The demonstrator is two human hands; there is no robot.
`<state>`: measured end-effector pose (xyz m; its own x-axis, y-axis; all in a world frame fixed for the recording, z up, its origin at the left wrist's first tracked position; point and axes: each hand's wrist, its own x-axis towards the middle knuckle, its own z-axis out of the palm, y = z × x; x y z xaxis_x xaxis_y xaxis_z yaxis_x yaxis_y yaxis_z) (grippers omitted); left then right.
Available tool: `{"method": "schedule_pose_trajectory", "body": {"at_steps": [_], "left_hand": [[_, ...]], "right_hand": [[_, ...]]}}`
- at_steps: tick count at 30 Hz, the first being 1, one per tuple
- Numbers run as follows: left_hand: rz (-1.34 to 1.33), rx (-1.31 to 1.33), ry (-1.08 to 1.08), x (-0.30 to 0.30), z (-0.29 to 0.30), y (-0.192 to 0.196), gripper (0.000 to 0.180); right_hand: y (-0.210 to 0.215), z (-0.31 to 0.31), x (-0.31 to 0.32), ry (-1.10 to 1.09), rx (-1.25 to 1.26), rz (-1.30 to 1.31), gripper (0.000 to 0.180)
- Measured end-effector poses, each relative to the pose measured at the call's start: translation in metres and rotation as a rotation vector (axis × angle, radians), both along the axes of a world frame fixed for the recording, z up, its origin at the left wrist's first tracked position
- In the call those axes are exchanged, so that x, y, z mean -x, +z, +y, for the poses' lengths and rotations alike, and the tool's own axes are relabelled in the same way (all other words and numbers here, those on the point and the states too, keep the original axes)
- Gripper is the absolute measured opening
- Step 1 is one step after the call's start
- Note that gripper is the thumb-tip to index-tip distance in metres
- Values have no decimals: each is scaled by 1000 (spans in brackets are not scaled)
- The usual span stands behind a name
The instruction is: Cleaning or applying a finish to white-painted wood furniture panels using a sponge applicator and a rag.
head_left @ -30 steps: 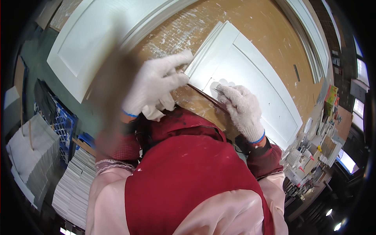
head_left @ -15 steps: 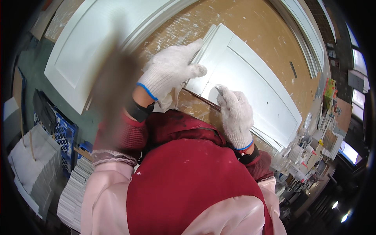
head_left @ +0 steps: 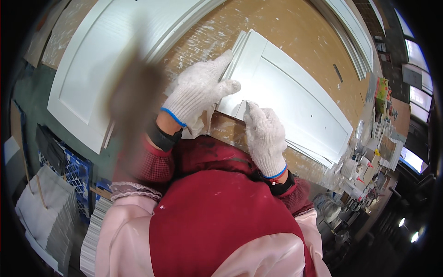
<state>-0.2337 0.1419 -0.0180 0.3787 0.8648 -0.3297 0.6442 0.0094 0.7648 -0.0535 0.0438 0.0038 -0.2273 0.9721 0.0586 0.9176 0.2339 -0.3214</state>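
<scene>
A white cabinet door panel (head_left: 286,87) lies on a paint-marked brown work table, with at least one more white panel beneath it. My left hand (head_left: 198,85), in a white knit glove with a blue cuff, grips the panel's left edge, thumb resting on top. My right hand (head_left: 266,134), gloved alike, is closed around a small thin metal blade (head_left: 247,109). Its tip shows above the fingers at the panel's near edge; the handle is hidden in the glove.
A large white door (head_left: 87,69) lies at the far left, partly behind a blurred dark shape (head_left: 136,92). More white panels (head_left: 353,37) are stacked at the far right. A dark strip (head_left: 338,73) lies on the table (head_left: 286,23). Bottles and tools (head_left: 357,175) crowd the right side.
My right hand has moved a little left and nearer with the blade, along the panel's near edge. My left hand keeps its hold. The whole view has shifted slightly.
</scene>
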Motion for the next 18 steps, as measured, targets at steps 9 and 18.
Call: {"method": "schedule_pose_trajectory", "body": {"at_steps": [9, 18], "left_hand": [[-84, 38, -7, 4, -1, 0, 74], [-48, 82, 3, 1, 0, 1, 75]], "right_hand": [[8, -1, 7, -307, 106, 90, 28], [7, -3, 28, -341, 89, 5, 29]]}}
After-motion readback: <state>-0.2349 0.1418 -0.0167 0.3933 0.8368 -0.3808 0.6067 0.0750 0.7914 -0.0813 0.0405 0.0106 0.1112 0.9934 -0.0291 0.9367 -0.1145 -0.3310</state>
